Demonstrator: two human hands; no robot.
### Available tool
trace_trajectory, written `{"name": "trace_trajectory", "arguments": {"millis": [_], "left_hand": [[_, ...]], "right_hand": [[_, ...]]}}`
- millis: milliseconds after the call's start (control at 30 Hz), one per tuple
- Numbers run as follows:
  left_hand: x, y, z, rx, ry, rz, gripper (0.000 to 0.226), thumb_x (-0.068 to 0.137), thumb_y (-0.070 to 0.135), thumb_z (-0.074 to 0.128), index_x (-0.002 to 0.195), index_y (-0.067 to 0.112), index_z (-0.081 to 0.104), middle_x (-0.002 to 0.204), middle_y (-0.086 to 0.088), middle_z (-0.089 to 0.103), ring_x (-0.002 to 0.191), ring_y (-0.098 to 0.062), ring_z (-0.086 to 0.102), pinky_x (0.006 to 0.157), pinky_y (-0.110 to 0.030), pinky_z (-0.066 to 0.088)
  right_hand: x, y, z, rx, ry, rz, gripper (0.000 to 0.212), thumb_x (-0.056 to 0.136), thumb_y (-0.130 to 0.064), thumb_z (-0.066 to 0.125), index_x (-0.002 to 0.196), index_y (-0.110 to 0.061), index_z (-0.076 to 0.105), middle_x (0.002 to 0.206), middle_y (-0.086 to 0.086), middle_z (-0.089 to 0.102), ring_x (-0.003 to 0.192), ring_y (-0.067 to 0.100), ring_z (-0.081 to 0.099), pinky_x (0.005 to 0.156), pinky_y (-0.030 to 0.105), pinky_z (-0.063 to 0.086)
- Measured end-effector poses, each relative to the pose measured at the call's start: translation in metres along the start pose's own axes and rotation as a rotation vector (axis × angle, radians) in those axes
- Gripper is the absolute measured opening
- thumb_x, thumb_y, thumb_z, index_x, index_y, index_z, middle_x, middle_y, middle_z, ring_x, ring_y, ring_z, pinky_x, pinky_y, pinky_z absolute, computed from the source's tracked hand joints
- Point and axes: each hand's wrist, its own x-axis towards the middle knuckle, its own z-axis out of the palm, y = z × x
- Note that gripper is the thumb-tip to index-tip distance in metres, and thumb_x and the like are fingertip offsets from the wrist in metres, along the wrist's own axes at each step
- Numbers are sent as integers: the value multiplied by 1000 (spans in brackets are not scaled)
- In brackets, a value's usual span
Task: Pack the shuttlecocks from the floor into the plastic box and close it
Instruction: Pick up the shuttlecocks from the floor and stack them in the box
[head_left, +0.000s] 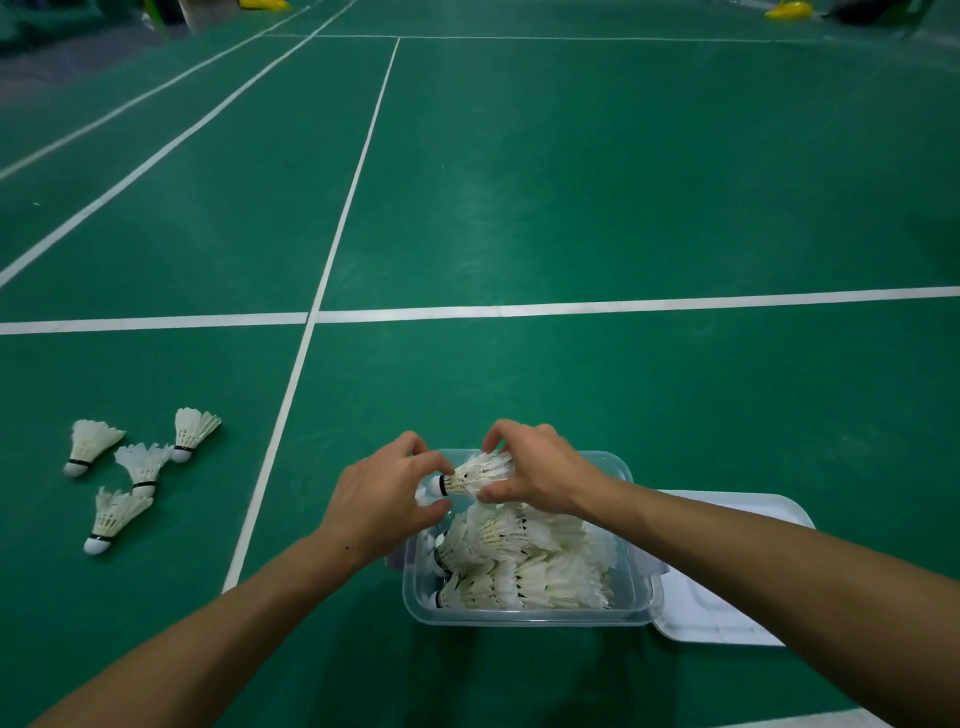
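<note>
Lid (727, 618) beside box (524, 616), four loose shuttlecocks (137, 467) left

The floor (519, 197) is green synthetic court matting, matt with a faint sheen and scuffed pale patches, crossed by flat white painted lines (571, 307). The plastic box (524, 616) is clear, smooth and slightly glossy. Its lid (727, 618), lying just beside, is white, smooth plastic. The shuttlecocks (519, 561) have white feathers, frayed and rough-edged, on smooth white rounded bases banded in black.
</note>
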Motion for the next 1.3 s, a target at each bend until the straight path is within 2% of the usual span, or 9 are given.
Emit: {"name": "trace_trajectory", "arguments": {"millis": [167,267,433,567,667,833,1067,1200,1300], "left_hand": [[3,4,4,72,32,-3,39,87,63,71,121,43,69,116,16,56,86,-8,58,68,-30,53],[5,10,8,136,34,13,42,88,64,71,122,40,71,120,12,56,95,-10,59,70,-27,48],[9,16,9,172,29,21,44,88,65,71,121,36,73,121,11,56,100,-10,58,75,-26,50],[10,16,6,177,21,6,43,88,64,71,123,38,72,118,10,55,99,-10,57,73,-26,49],[10,17,6,204,5,20,42,91,63,68,125,38,72,115,9,53,100,-10,56,74,-26,50],[12,20,3,261,-18,65,40,95,60,64,128,38,71,110,6,47,102,-14,53,80,-29,48],[15,26,3,296,-48,65,38,96,55,66,128,36,71,113,5,47,106,-16,53,82,-31,45],[16,25,2,293,-56,50,35,95,55,66,124,35,73,112,5,47,105,-15,53,82,-31,46],[17,23,3,286,-60,36,35,95,56,65,122,35,74,112,6,48,105,-15,54,84,-31,49]], "right_hand": [[-4,-3,12,8,31,25,54,83,-37,89,128,-16,68,122,7,73,104,23,68,89,34,54],[-10,-3,19,43,50,49,54,85,-37,87,132,-17,69,129,8,72,115,24,67,98,36,53],[-17,-5,29,70,77,102,55,89,-33,84,140,-25,65,131,10,47,114,31,63,109,40,48],[-16,-2,32,137,146,99,54,84,-24,88,127,-21,56,107,0,64,94,20,64,84,35,56],[-16,2,29,197,104,101,48,87,-21,85,123,-19,55,93,-4,66,80,13,63,67,28,51],[-15,7,19,157,24,7,45,93,-21,78,136,-20,65,119,-1,73,98,11,69,92,29,59],[-6,0,34,93,11,-29,53,88,-20,85,135,-21,61,102,2,77,91,15,71,90,35,60],[2,2,32,154,-60,14,44,89,-20,85,121,-19,56,101,0,77,92,15,73,87,37,61],[3,5,31,100,-115,-7,27,96,-25,77,119,-17,65,112,2,76,102,18,71,93,37,59]]}}
